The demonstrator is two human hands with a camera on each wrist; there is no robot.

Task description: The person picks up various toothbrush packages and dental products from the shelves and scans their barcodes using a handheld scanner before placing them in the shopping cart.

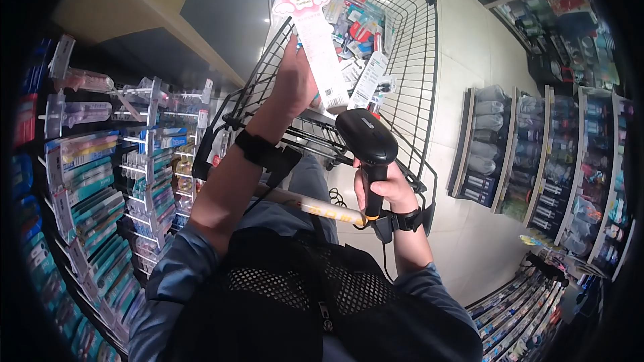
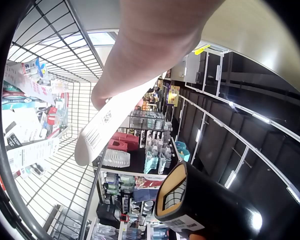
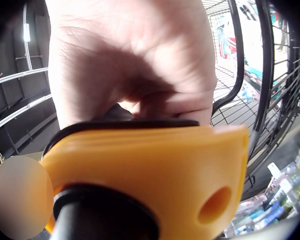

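A long white carton (image 1: 320, 50) with a pink, scalloped header tilts over the shopping cart, held by my left hand (image 1: 295, 80) along its side. Its barcode end points down toward my body; in the left wrist view the barcode shows on the white carton (image 2: 107, 122). My right hand (image 1: 394, 193) grips the handle of a black barcode scanner (image 1: 367, 135), whose head is close to the carton's lower end. From the right wrist, the orange base of the scanner handle (image 3: 150, 165) covers much of the view, below curled fingers (image 3: 182, 105).
The black wire cart (image 1: 437, 47) stands in front, with several small packages (image 1: 362, 30) heaped in it. Its pale push bar (image 1: 322, 206) crosses before my waist. Racks of packaged goods (image 1: 87, 181) line the left; more shelves (image 1: 510, 154) stand right, across a tiled floor (image 1: 456, 114).
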